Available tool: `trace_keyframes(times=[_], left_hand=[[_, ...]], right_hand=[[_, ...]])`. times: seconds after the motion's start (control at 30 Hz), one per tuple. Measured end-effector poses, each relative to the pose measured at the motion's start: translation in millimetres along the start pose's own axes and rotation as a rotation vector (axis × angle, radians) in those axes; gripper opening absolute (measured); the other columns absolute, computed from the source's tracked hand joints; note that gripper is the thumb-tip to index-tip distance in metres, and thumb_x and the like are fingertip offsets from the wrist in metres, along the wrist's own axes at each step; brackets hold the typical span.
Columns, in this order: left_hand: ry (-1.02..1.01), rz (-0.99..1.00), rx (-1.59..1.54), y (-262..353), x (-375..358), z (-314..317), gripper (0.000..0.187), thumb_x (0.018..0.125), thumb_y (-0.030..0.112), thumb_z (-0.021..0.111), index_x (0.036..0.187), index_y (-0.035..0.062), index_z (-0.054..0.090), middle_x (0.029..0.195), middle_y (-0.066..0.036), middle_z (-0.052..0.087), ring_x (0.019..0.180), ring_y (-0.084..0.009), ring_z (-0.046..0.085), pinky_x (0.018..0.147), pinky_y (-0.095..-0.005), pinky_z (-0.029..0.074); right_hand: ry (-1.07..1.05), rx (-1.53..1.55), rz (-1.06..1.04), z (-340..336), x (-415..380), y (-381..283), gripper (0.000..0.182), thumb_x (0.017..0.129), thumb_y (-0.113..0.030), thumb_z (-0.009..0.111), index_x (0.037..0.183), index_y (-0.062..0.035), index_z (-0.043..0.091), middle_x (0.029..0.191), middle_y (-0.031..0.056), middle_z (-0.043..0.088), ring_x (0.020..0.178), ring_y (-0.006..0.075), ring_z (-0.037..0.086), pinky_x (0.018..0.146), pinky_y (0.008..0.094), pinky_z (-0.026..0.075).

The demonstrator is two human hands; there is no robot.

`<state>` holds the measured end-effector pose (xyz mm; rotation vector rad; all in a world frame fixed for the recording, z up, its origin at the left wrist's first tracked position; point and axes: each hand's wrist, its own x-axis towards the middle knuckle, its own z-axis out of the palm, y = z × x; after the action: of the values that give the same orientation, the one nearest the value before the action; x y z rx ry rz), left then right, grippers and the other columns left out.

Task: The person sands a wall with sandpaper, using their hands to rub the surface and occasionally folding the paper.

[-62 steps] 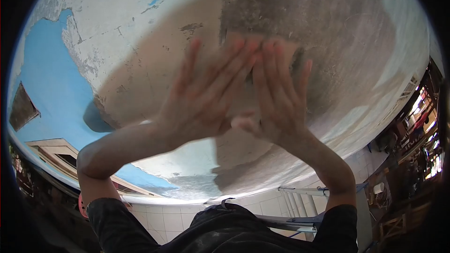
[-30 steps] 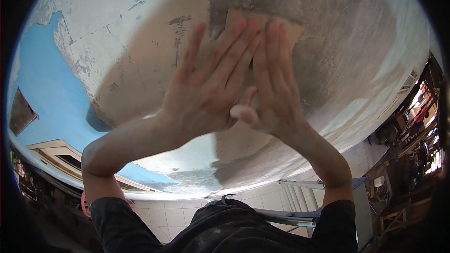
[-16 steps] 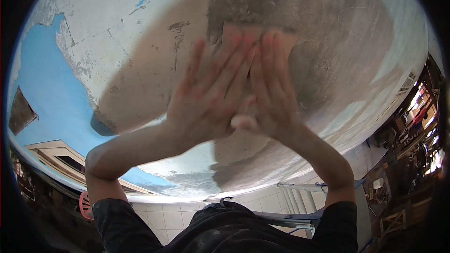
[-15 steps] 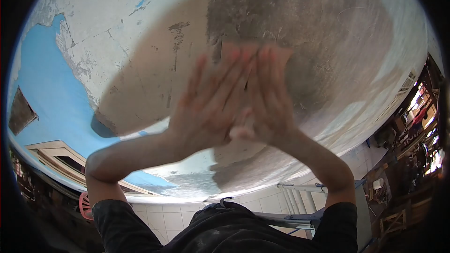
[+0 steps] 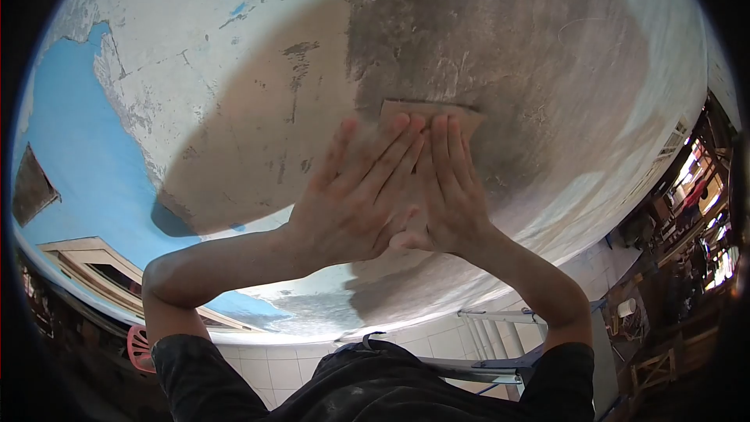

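A brownish sheet of sandpaper (image 5: 432,110) lies against the wall (image 5: 297,148), its upper strip showing above my fingertips. My left hand (image 5: 348,203) presses flat over the sheet's left part, fingers stretched out and spread. Beside it, my right hand (image 5: 451,199) lies flat on the sheet's right part with its fingers straight and close together. The thumbs meet below. Most of the sheet is hidden under the hands. Around it the wall is a dark, scuffed patch.
Blue paint (image 5: 78,117) shows on the wall's left side above a framed opening (image 5: 94,258). A metal ladder (image 5: 492,344) stands below on the tiled floor (image 5: 281,367). A pink plastic chair (image 5: 141,348) is at lower left, with cluttered wooden things (image 5: 656,367) at right.
Both hands and the sandpaper have moved down the wall a little. The hands were blurred before and are sharper now.
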<state>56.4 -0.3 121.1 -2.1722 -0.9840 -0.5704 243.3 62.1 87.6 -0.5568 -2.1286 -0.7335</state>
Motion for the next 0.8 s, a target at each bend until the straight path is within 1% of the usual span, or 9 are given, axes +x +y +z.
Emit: trace_keyframes(times=[0.03, 0.2, 0.3, 0.4, 0.43, 0.5, 0.6, 0.7, 0.8], left_hand=[[0.018, 0.007, 0.013, -1, 0, 2, 0.061, 0.098, 0.041, 0.035, 0.139, -0.0034, 0.04, 0.149, -0.018, 0.034, 0.144, -0.0276, 0.022, 0.114, -0.0617, 0.002], [0.176, 0.033, 0.199, -17, 37, -10, 0.066, 0.095, 0.045, 0.04, 0.139, -0.0047, 0.039, 0.15, -0.017, 0.032, 0.145, -0.0263, 0.018, 0.116, -0.0578, 0.0], [0.131, 0.018, 0.242, -14, 48, -18, 0.066, 0.096, 0.047, 0.039, 0.144, 0.0025, 0.034, 0.149, -0.019, 0.032, 0.145, -0.0287, 0.016, 0.115, -0.0575, -0.003], [0.153, 0.081, 0.043, -3, 26, 9, 0.063, 0.095, 0.055, 0.037, 0.147, 0.0196, 0.033, 0.149, -0.018, 0.033, 0.143, -0.0299, 0.022, 0.113, -0.0612, -0.006], [0.16, 0.088, 0.076, -1, 22, 17, 0.062, 0.094, 0.057, 0.036, 0.147, 0.0248, 0.032, 0.149, -0.018, 0.033, 0.143, -0.0302, 0.023, 0.113, -0.0609, -0.006], [0.172, 0.106, 0.144, 2, 20, 21, 0.061, 0.093, 0.062, 0.034, 0.147, 0.0352, 0.029, 0.15, -0.019, 0.032, 0.143, -0.0307, 0.024, 0.114, -0.0602, -0.006], [0.294, 0.121, 0.105, -9, 49, 13, 0.064, 0.094, 0.06, 0.034, 0.15, 0.0348, 0.019, 0.151, -0.023, 0.025, 0.145, -0.0338, 0.014, 0.115, -0.0568, -0.005], [0.307, 0.06, 0.23, -6, 67, 3, 0.061, 0.091, 0.066, 0.031, 0.146, 0.0417, 0.027, 0.15, -0.019, 0.031, 0.141, -0.0318, 0.026, 0.115, -0.0597, -0.004], [0.281, 0.097, 0.199, 4, 46, 19, 0.069, 0.091, 0.068, 0.022, 0.151, 0.0351, 0.014, 0.152, -0.024, 0.022, 0.144, -0.0371, 0.014, 0.116, -0.0574, -0.002]], right_hand=[[-0.036, -0.02, -0.003, 1, -6, -1, 0.112, 0.082, -0.081, 0.023, 0.142, 0.0131, 0.022, 0.149, 0.0332, 0.018, 0.14, 0.0455, 0.018, 0.111, 0.0547, 0.024], [0.107, -0.021, -0.024, -11, 28, 27, 0.112, 0.082, -0.081, 0.026, 0.144, 0.0119, 0.02, 0.15, 0.032, 0.017, 0.141, 0.0454, 0.016, 0.112, 0.0553, 0.022], [0.119, -0.01, -0.01, -15, 32, 31, 0.111, 0.082, -0.081, 0.024, 0.146, 0.0093, 0.017, 0.152, 0.0299, 0.014, 0.142, 0.0445, 0.014, 0.113, 0.0548, 0.021], [-0.002, -0.013, 0.029, -2, 0, 15, 0.112, 0.08, -0.083, 0.018, 0.147, 0.0069, 0.016, 0.153, 0.0281, 0.012, 0.142, 0.0441, 0.014, 0.113, 0.0544, 0.02], [-0.06, -0.02, 0.044, 2, -10, 11, 0.113, 0.08, -0.084, 0.016, 0.147, 0.0062, 0.015, 0.153, 0.0276, 0.012, 0.142, 0.044, 0.014, 0.113, 0.0543, 0.019], [-0.055, -0.042, 0.02, 2, -10, 17, 0.115, 0.078, -0.085, 0.014, 0.148, 0.0055, 0.015, 0.154, 0.0265, 0.011, 0.143, 0.0433, 0.012, 0.114, 0.0543, 0.017], [0.032, -0.059, 0.012, -9, 17, 36, 0.116, 0.076, -0.087, 0.013, 0.148, 0.0049, 0.014, 0.155, 0.025, 0.009, 0.143, 0.0415, 0.009, 0.115, 0.0536, 0.014], [0.066, -0.026, 0.046, -20, 29, 36, 0.117, 0.075, -0.088, 0.013, 0.148, 0.0044, 0.014, 0.155, 0.0239, 0.008, 0.144, 0.0401, 0.007, 0.116, 0.0518, 0.012], [-0.012, 0.035, 0.07, -12, 8, 20, 0.118, 0.075, -0.088, 0.013, 0.148, 0.0044, 0.016, 0.155, 0.0237, 0.009, 0.144, 0.0395, 0.007, 0.116, 0.0509, 0.012]])
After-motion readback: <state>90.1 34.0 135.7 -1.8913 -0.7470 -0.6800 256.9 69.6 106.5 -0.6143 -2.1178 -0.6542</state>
